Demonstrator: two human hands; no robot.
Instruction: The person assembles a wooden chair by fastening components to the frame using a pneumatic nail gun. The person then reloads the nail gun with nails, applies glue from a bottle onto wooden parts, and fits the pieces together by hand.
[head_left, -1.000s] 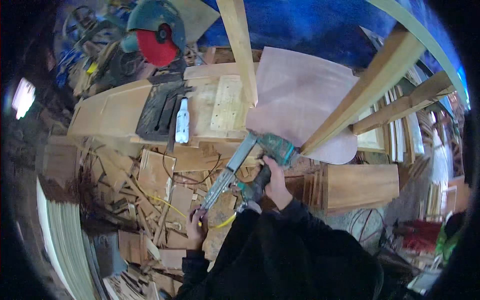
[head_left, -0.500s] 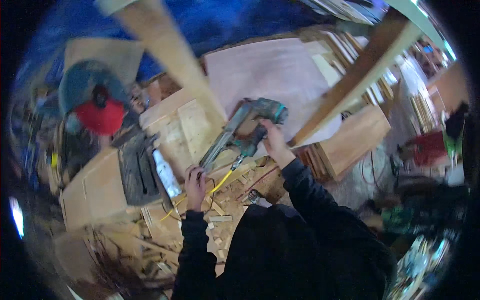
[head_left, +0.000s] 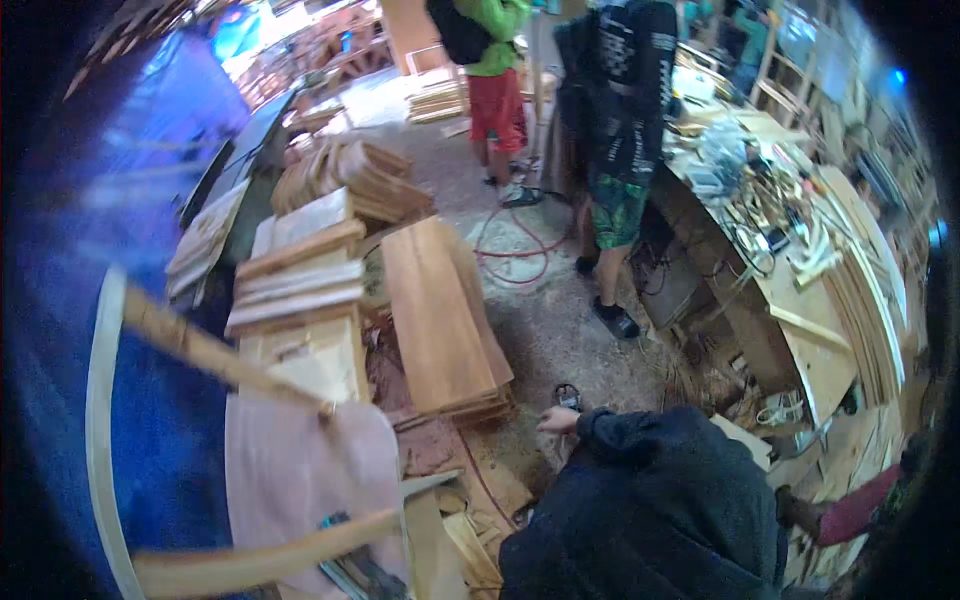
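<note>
My head has swung toward the workshop floor. My right hand (head_left: 556, 420) comes out of a dark sleeve (head_left: 640, 440) and hovers over the sawdust floor with nothing seen in it, fingers loosely extended to the left. A small dark object (head_left: 568, 396) lies on the floor just above it. A stack of wooden boards (head_left: 440, 320) lies to the hand's left. A bit of the teal power tool (head_left: 331, 520) shows at the lower left on a pinkish panel (head_left: 290, 470). My left hand is out of view.
Two people stand ahead, one in a green top and red shorts (head_left: 495, 70), one in dark clothes (head_left: 620, 130). A red hose (head_left: 512, 252) loops on the floor. A cluttered workbench (head_left: 800, 330) runs along the right. Wooden frame rails (head_left: 200, 350) and blue sheeting (head_left: 60, 330) fill the left.
The view has swung away from the bench. My right hand has let go of the teal power tool, and my left hand has left the picture.
</note>
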